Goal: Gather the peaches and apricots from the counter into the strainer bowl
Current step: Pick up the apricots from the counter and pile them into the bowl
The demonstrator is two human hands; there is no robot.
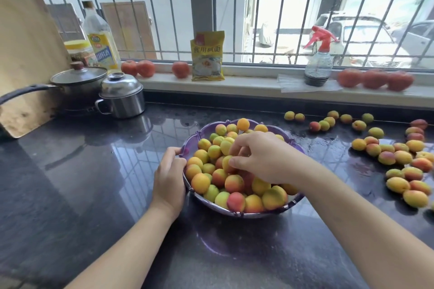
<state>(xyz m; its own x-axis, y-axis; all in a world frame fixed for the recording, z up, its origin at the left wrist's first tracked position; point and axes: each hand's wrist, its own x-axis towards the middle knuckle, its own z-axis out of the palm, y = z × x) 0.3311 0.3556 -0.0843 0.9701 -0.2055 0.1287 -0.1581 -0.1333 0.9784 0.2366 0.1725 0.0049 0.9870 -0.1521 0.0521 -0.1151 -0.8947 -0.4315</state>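
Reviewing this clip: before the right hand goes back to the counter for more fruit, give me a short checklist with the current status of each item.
1. Strainer bowl steadied: ok, left hand grips its left rim.
2. Right hand free to reach: cannot tell; its fingertips are down among the bowl's fruit, possibly pinching one.
3. Room left in the bowl: not ok, fruit is heaped to the rim, so more may roll off.
4. Fruit left to gather: ok, loose fruit on the counter lies right of the bowl.
5. Path to that fruit: ok, nothing stands between.
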